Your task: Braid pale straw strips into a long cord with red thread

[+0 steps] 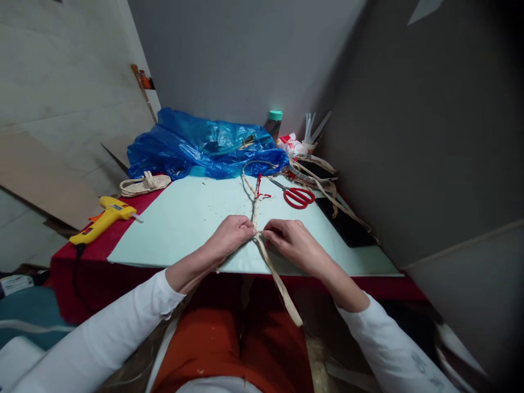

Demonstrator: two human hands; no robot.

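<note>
A thin braid of pale straw strips (254, 203) lies on the light green sheet (184, 218), with a red thread tied near its far end. My left hand (229, 236) and my right hand (292, 240) meet at the braid's near end, both pinching the strips there. Loose straw strips (282, 286) hang from my fingers over the table's near edge toward my lap. The far end of the braid curves in a loop toward the blue bag.
Red-handled scissors (298, 196) lie right of the braid. A yellow glue gun (103, 219) and a small woven straw piece (143, 184) sit at left on the red cloth. A blue plastic bag (204, 144), a bottle (273, 124) and more straw (323, 183) fill the back.
</note>
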